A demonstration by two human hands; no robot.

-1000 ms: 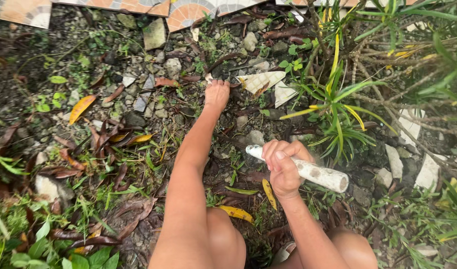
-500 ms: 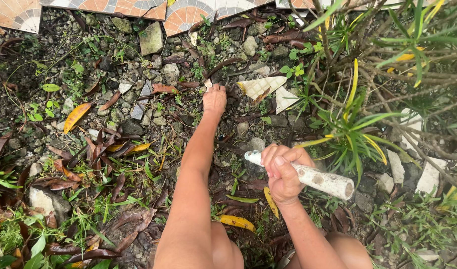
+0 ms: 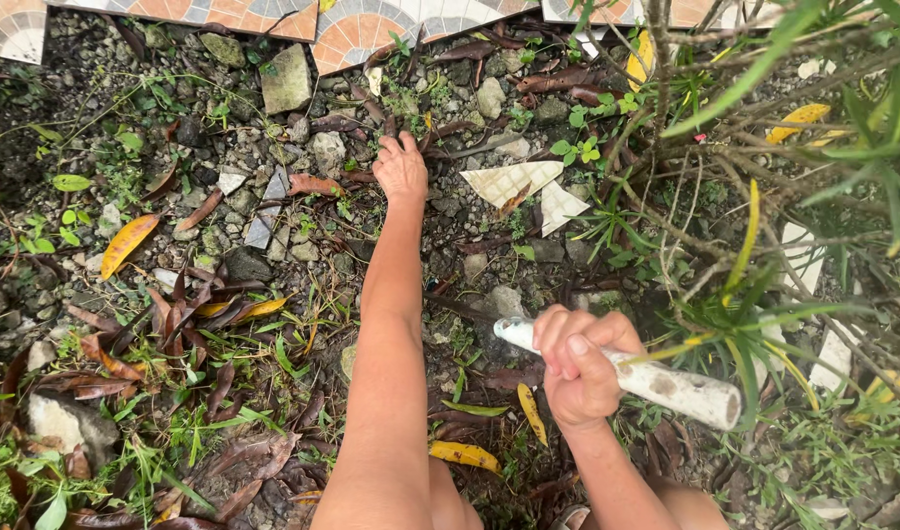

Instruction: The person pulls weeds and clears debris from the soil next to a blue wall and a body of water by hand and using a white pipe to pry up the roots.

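The handle (image 3: 656, 378), a dirty white cylinder, lies nearly level over the ground at near right, its long axis running from upper left to lower right, open end to the right. The right hand (image 3: 580, 365) is clenched around its left part. The left hand (image 3: 401, 169) reaches far ahead, fingers spread and pressed onto the gravel (image 3: 273, 177) among brown leaves. Just right of it lie two pale tile shards (image 3: 529, 188). A leafy shrub (image 3: 764, 196) fills the right side, and patterned paving (image 3: 371, 25) edges the far side.
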